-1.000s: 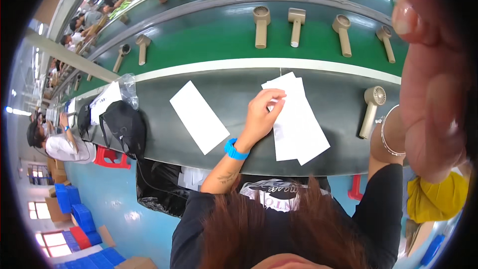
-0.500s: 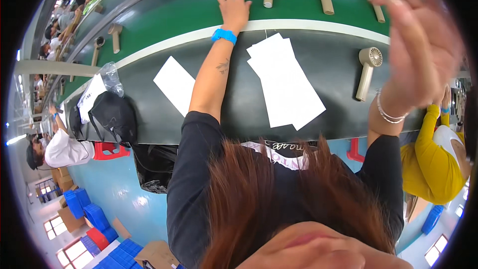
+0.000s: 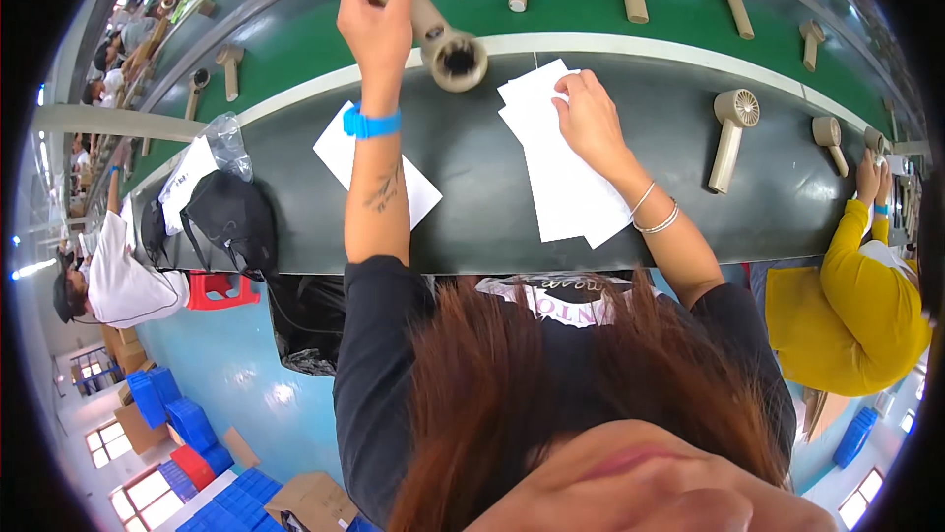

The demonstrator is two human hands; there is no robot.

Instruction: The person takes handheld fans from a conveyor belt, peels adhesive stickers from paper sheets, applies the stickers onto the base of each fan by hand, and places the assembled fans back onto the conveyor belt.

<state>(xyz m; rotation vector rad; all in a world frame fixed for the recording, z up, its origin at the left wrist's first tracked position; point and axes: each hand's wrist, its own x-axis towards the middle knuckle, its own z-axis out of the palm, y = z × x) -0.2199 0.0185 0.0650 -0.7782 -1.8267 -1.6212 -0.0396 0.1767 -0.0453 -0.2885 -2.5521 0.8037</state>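
Note:
A beige handheld fan (image 3: 423,15) is in my left hand (image 3: 376,28), whose fingers and thumb wrap round its handle. The fan slants over the near edge of the green conveyor, its round head with a dark opening toward me. Over the upper part of a stack of white sheets (image 3: 566,178) rests my right hand (image 3: 591,119), fingers loosely bent and thumb a little apart. No held thing shows in it. Another white sheet (image 3: 418,195) lies partly behind my left forearm. To the right of the stack, another handheld fan (image 3: 730,138) lies on the dark worktop.
Several more beige fans sit along the green conveyor (image 3: 576,20). A smaller fan (image 3: 830,143) lies at the worktop's right, near a person in yellow sleeves (image 3: 847,296). A black bag (image 3: 231,222) and a clear plastic bag (image 3: 224,153) are on the left. A grey bar (image 3: 113,125) crosses there.
My left hand has picked up the fan from the conveyor and drawn it left and toward me. My right hand has come down from the upper right onto the white sheets.

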